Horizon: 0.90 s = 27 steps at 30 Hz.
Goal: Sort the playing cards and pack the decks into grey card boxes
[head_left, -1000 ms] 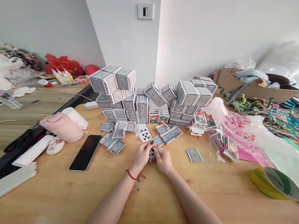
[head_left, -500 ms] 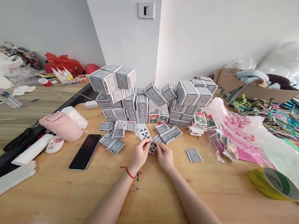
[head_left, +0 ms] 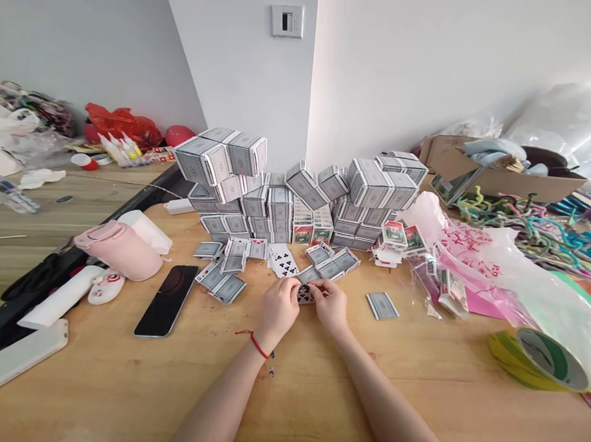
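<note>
My left hand (head_left: 277,308) and my right hand (head_left: 330,305) meet over the middle of the wooden table (head_left: 315,395), both pinched on a small stack of playing cards (head_left: 305,293) held between them. A red string circles my left wrist. Just beyond the hands lie loose card packs (head_left: 224,283) and a face-up club card (head_left: 283,261). Behind them rises a wall of stacked grey card boxes (head_left: 277,193). A single pack (head_left: 382,305) lies to the right of my right hand.
A black phone (head_left: 166,300) and a pink bottle (head_left: 118,250) lie at the left, with a white case (head_left: 17,357) near the edge. Plastic bags (head_left: 477,272), a tape roll (head_left: 547,360) and a cardboard box (head_left: 498,173) crowd the right side.
Both hands, still holding the cards, have moved slightly away from me toward the loose packs and drawn closer around the stack.
</note>
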Available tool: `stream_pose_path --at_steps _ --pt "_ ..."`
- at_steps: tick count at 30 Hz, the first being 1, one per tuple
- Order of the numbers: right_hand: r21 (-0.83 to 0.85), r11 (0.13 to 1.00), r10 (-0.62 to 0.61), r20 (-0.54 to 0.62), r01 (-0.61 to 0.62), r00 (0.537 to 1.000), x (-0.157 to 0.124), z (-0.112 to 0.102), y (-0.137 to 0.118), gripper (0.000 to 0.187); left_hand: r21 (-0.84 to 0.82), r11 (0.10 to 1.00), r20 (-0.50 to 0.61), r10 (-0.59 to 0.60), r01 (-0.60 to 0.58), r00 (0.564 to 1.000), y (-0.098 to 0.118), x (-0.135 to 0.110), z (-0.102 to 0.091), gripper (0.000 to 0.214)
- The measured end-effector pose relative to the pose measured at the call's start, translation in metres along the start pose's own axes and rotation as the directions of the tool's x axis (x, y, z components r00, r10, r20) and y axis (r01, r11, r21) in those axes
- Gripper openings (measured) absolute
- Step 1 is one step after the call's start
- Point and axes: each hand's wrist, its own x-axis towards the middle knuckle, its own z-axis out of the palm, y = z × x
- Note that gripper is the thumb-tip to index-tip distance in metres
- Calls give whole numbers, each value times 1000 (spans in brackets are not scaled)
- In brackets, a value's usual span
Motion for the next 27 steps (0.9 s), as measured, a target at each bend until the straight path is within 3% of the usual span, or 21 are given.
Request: stream_pose_path --at_steps 9,19,23,27 --pt "58 998 37 22 -38 999 2 -3 0 19 -77 996 10 -34 34 999 0 0 1 30" --pt "54 998 25 29 -27 999 1 -3 3 16 -212 969 32 -123 127 992 2 3 -5 28" --pt "88 996 25 45 -29 999 6 -5 4 24 -352 915 20 -204 198 979 -7 6 -2 23" --pt "-59 997 -39 15 40 999 8 -6 8 31 -514 811 50 -295 278 954 -16 8 2 20"
